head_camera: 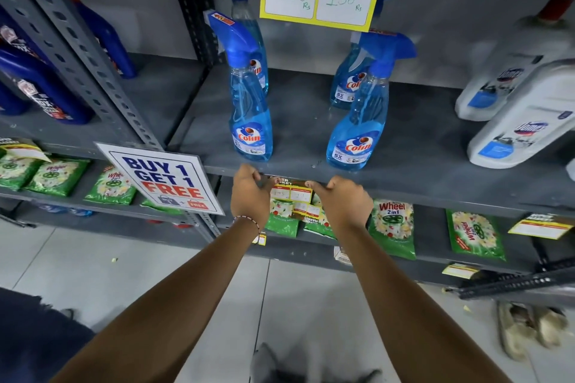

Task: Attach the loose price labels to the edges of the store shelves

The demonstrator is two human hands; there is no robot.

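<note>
Both hands press a small yellow-and-red paper price label (291, 193) against the front edge of the grey metal shelf (404, 183), open tiled floor below. The left hand (249, 193) pinches its left corner, the right hand (339, 199) its right, fingers narrow. Four blue glass-cleaner spray bottles (252, 121) stand above in two pairs, bare shelf between. The label's two white boxes are blurred.

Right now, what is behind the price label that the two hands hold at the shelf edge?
Behind the label are green Wheel packets on the lower shelf. The left hand and right hand pinch its upper corners. The label covers the packets' tops.
</note>
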